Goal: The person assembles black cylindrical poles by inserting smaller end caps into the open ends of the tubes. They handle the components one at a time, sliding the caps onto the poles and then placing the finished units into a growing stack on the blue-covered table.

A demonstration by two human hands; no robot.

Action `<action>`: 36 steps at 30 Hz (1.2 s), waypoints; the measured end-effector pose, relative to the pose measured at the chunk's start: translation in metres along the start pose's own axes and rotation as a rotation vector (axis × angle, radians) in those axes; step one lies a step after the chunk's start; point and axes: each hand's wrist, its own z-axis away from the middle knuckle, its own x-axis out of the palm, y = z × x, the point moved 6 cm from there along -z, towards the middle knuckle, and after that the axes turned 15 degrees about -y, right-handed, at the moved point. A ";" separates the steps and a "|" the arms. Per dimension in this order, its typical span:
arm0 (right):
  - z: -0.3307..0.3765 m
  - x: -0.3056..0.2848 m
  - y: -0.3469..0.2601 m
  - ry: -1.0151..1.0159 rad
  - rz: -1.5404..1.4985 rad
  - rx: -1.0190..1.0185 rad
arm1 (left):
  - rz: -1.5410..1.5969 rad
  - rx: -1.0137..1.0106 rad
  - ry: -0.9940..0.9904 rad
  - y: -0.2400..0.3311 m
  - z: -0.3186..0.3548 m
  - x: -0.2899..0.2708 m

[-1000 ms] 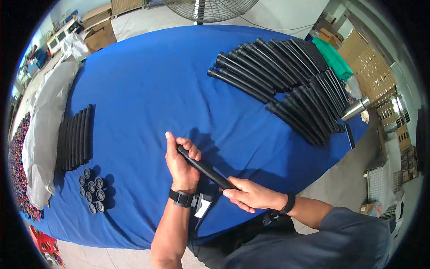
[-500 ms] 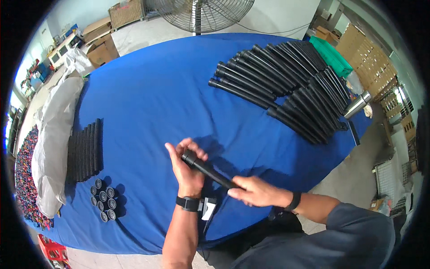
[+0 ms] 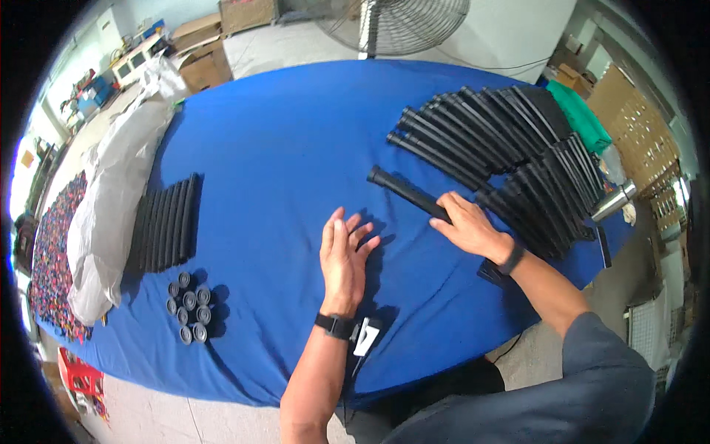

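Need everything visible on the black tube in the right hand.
The black tube is long, slim and straight, with a wider collar at its far end. It looks like plastic or rubber; which one is unclear. It slants, far end to the left, its near end gripped and partly hidden by the right hand. The left hand is apart from it. Whether it touches the blue cloth below is unclear.

A workshop (rows of black tubes (image 3: 464,137), cardboard boxes (image 3: 205,68))
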 end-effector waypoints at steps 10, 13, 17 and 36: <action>0.086 0.043 -0.093 -0.715 -1.587 0.210 | -0.614 -0.028 -0.168 0.019 -0.001 0.001; 0.123 0.058 -0.113 -0.851 -2.292 0.108 | -0.485 -0.132 -0.283 0.012 0.000 0.012; 0.122 0.054 -0.116 -0.611 -1.276 0.258 | -0.674 -0.128 -0.277 0.009 0.000 0.004; 0.135 0.081 -0.107 -0.645 -2.365 0.232 | -0.354 -0.038 -0.296 0.011 -0.002 0.007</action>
